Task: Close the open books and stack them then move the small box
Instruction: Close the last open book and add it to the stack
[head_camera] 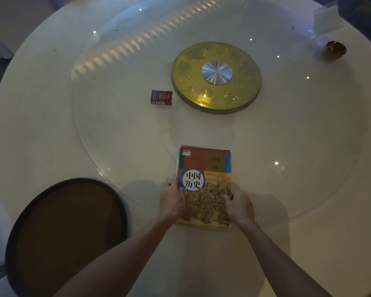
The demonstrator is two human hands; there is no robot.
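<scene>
Head view: left hand (172, 199) and right hand (238, 205) clasp the closed book stack (204, 185) by its side edges. Stiff, moderately heavy. Small box (161, 97), well ahead, looks light.

dim scene, low indoor light with a cool blue cast toward the top and corners. glass turntable (107, 146) picks up reflections: a diagonal row of warm streaks upper left, plus scattered small white point glints. the silver hub (216, 72) on the gold disc (240, 91) is the brightest spot, radial glare. book cover (204, 183) is readable, large characters sharp, small print soft. soft shadows spread around both hands on the white table (308, 243), so light comes from overhead. dark round tray (66, 228) lower left loses detail. strong wide-angle bend at the edges; far right objects blurred, noisy.
</scene>
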